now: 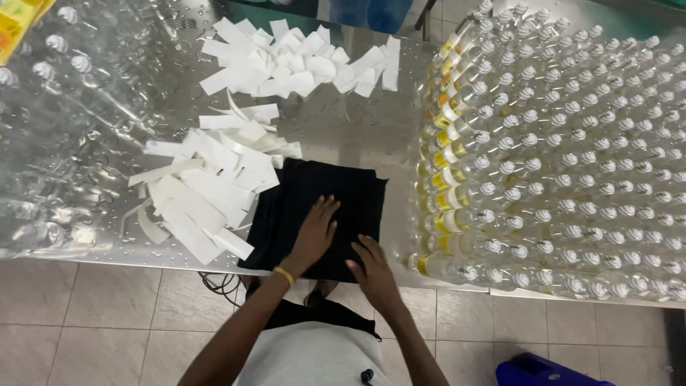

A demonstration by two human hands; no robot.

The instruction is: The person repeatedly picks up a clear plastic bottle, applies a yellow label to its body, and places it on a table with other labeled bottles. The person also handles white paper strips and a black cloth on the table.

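Observation:
A folded black cloth lies on the shiny metal table at its near edge. My left hand rests flat on the cloth, fingers spread, a yellow band on its wrist. My right hand presses on the cloth's near right corner, fingers apart. Neither hand grips anything. To the left of the cloth lies a heap of white paper strips.
More white paper strips are piled at the back of the table. A dense block of upright clear bottles with white caps fills the right side. Clear bottles wrapped in plastic lie at the left. Blue object on the tiled floor.

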